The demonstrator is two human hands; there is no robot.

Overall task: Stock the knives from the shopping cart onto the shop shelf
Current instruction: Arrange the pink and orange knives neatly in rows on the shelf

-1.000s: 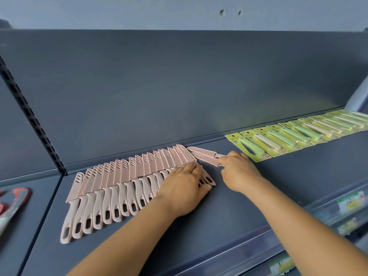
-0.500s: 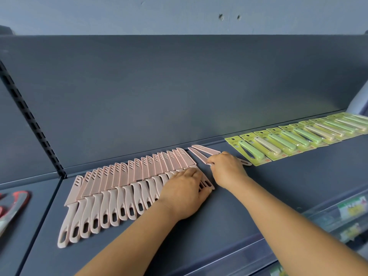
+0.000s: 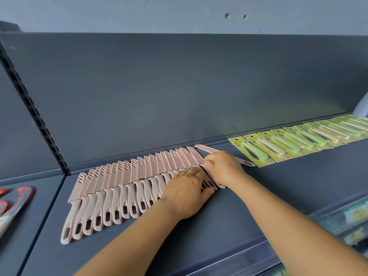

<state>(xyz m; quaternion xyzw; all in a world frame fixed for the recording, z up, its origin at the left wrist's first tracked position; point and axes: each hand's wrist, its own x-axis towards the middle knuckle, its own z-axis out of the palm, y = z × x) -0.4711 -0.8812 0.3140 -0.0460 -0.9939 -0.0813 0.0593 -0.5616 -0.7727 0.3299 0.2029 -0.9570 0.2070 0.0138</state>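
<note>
most of the pink knives (image 3: 127,188) already lie fanned along the shelf (image 3: 278,186). left hand (image 3: 186,193) presses flat on the row's end; right hand (image 3: 224,168) pinches one more into place. cart unseen.

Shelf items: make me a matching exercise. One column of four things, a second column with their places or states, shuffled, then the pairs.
Things:
1. pink knife row
2. green carded packs
3. left hand
4. red-and-grey items

Places or states:
A. far left section of the shelf
B. flat on the pink handles
C. right, along the back panel
D. overlapped, handles toward the camera

Pairs: 1-D, 2-C, 3-B, 4-A
</note>
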